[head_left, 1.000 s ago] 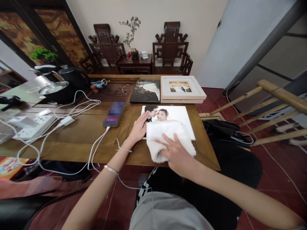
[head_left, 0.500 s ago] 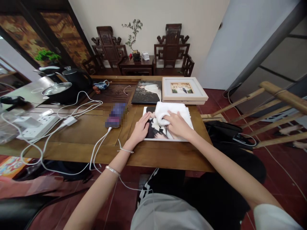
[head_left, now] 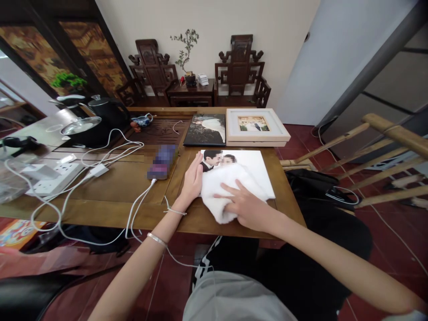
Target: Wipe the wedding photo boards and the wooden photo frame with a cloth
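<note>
A photo panel (head_left: 265, 171) with a couple's picture and a white right part lies flat on the wooden table. Over its lower half spreads a white towel (head_left: 219, 189), drooping past the panel's near edge. My right hand (head_left: 244, 203) presses down on this cloth, some fingers spread on top and others tucked into its folds, so it has hold of it. Along the panel's left edge rests my left hand (head_left: 193, 178), fingers stretched out and steadying against the side. The lower part of the picture is hidden under the towel.
Behind the panel lie a dark photo panel (head_left: 205, 130) and a pale framed photo (head_left: 279, 127). To the left are a phone (head_left: 162, 161) on a charging cable, a white power strip (head_left: 58, 178), tangled cables and a black kettle (head_left: 105, 109). A bamboo rack (head_left: 394, 133) stands right.
My right hand has pulled the towel from the panel's top toward me, down over the near edge, uncovering the upper part. My left hand has shifted slightly left, onto the panel's edge.
</note>
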`<action>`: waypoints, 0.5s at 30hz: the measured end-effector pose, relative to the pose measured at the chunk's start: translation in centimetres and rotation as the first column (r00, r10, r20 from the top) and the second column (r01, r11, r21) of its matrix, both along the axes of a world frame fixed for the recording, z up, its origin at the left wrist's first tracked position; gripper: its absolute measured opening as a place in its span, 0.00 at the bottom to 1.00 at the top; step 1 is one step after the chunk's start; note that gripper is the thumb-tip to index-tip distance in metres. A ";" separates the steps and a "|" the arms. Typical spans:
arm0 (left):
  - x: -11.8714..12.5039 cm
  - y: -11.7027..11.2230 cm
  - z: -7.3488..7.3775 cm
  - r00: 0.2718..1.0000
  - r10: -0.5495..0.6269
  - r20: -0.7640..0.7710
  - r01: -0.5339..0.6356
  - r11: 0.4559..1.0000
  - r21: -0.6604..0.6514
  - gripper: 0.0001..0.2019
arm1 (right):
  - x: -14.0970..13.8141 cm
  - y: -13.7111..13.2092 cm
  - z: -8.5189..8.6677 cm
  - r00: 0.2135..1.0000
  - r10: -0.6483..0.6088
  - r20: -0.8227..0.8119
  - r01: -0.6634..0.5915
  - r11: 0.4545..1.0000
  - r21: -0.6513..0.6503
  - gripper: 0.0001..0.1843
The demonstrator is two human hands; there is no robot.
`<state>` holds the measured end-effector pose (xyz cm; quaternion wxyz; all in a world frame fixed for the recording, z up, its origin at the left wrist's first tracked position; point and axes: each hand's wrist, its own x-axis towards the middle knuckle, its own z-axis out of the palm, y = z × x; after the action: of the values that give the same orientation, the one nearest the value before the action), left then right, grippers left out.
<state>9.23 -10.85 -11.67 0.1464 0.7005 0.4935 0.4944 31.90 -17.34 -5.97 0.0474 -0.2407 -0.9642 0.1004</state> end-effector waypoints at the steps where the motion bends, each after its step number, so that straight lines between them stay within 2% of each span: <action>1: 0.0 0.1 -0.1 0.999 -0.016 -0.029 0.015 1.000 -0.010 0.28 | 1.0 -0.4 0.2 1.000 -0.001 -0.001 0.001 1.000 -0.018 0.35; 4: 0.1 0.3 -0.4 0.991 -0.070 -0.115 0.064 0.996 -0.059 0.25 | 3.8 -0.7 0.7 0.997 -0.080 -0.010 0.079 0.995 -0.058 0.37; 8: 0.0 0.6 -0.6 0.978 -0.122 -0.171 0.101 0.987 -0.121 0.23 | 5.7 1.6 0.5 0.968 -0.250 -0.033 0.248 0.967 -0.055 0.36; 12: 0.0 0.6 -0.6 0.972 -0.141 -0.187 0.118 0.984 -0.131 0.23 | 4.3 5.9 0.0 0.898 -0.419 -0.137 0.414 0.908 -0.065 0.33; 15: -0.1 0.6 -0.6 0.972 -0.138 -0.193 0.115 0.986 -0.123 0.22 | 1.4 8.9 0.3 0.840 -0.470 -0.271 0.440 0.883 -0.166 0.28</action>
<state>9.14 -10.26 -12.23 0.1659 0.7676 0.4868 0.3826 33.33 -8.49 -5.63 0.2055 -0.4464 -0.8544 0.1686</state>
